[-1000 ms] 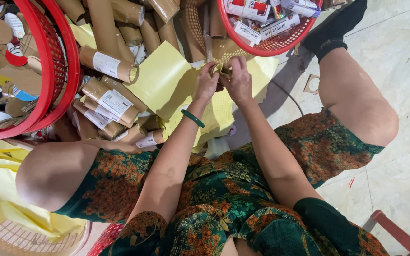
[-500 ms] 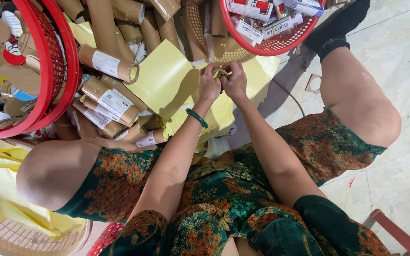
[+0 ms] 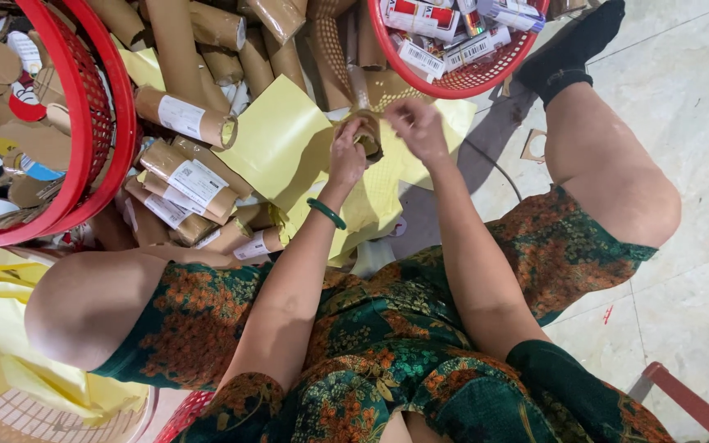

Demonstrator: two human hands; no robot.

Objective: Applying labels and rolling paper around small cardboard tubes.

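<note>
My left hand (image 3: 346, 154) and my right hand (image 3: 417, 128) meet over a short brown cardboard tube (image 3: 368, 135), and both grip it from either side. A green bangle (image 3: 326, 212) circles my left wrist. Under the hands lie yellow paper sheets (image 3: 276, 139). A heap of brown cardboard tubes with white labels (image 3: 186, 176) sits to the left of my left hand. What my right fingertips pinch on the tube is too small to tell.
A red mesh basket (image 3: 96, 107) of cardboard discs stands at far left. Another red basket (image 3: 469, 78) holding small labelled boxes is just beyond my hands. Yellow sheets fill a pale basket (image 3: 18, 414) at bottom left. Pale tiled floor (image 3: 683, 107) stretches right.
Both hands have stayed together on the small tube, turning it slightly; my right hand has lifted a little off to the right side of it.
</note>
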